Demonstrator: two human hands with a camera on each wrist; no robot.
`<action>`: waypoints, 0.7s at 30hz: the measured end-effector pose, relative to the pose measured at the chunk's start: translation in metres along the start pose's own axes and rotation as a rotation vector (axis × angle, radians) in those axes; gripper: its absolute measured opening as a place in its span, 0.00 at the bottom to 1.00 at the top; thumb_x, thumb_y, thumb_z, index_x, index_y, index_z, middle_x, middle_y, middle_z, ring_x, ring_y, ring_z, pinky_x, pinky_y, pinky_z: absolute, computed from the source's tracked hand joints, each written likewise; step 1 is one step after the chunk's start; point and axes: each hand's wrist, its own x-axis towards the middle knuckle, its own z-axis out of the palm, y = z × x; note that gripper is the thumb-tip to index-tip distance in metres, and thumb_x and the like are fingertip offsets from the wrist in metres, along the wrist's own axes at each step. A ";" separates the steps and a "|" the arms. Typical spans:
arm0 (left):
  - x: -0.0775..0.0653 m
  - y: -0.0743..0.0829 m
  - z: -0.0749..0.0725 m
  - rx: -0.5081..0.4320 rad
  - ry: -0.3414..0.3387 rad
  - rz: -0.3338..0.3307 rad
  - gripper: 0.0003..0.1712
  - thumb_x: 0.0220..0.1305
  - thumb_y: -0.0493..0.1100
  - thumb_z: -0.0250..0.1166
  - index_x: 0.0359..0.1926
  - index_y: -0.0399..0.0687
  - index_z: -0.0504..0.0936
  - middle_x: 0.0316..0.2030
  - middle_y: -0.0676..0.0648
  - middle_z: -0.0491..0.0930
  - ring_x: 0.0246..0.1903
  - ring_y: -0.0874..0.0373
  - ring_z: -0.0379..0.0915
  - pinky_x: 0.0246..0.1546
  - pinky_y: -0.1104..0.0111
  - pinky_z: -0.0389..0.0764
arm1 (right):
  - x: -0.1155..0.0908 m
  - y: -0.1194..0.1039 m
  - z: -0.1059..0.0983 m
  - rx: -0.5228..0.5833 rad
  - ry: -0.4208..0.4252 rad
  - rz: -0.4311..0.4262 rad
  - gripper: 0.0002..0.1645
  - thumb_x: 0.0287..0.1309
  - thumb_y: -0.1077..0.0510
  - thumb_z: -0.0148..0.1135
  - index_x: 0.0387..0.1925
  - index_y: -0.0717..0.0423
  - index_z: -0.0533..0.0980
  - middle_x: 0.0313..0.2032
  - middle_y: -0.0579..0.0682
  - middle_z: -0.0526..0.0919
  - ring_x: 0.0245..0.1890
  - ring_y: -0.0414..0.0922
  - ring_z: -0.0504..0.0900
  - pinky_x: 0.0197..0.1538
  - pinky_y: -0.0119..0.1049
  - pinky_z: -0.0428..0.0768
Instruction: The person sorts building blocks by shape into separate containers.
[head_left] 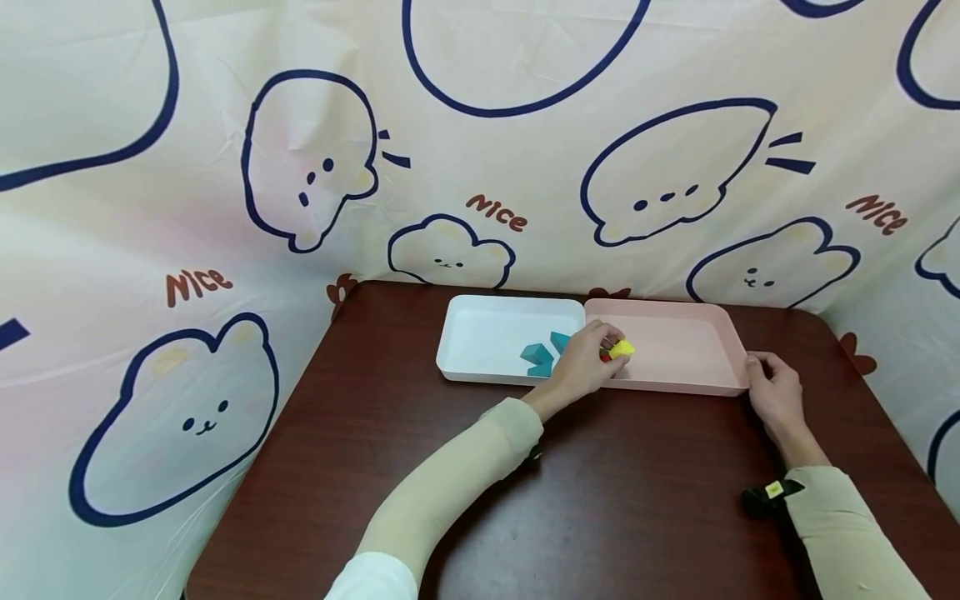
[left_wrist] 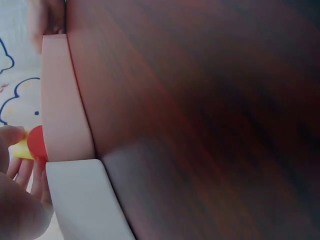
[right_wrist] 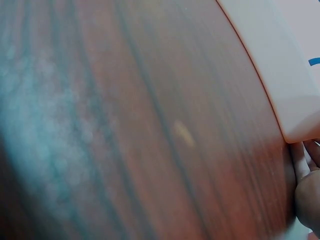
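Above the seam between two trays, my left hand (head_left: 583, 365) pinches a yellow block (head_left: 621, 349) between thumb and fingers. A red rounded piece (left_wrist: 37, 143) shows right against the yellow block in the left wrist view; whether the two are joined I cannot tell. Teal blocks (head_left: 537, 354) lie in the white tray (head_left: 480, 333), just left of that hand and partly behind it. My right hand (head_left: 776, 392) grips the front right corner of the pink tray (head_left: 675, 342), thumb at the rim.
Both shallow trays stand side by side near the back edge of a dark brown wooden table (head_left: 600, 483). A pale printed cloth (head_left: 540, 167) with blue cartoon outlines hangs behind it and at the sides.
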 end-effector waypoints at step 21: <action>0.005 -0.004 0.008 -0.070 0.002 -0.017 0.18 0.69 0.44 0.74 0.55 0.46 0.82 0.48 0.52 0.80 0.45 0.64 0.79 0.48 0.80 0.80 | 0.000 -0.001 0.000 0.002 0.006 -0.006 0.34 0.82 0.43 0.42 0.70 0.64 0.73 0.66 0.66 0.76 0.56 0.51 0.72 0.52 0.31 0.67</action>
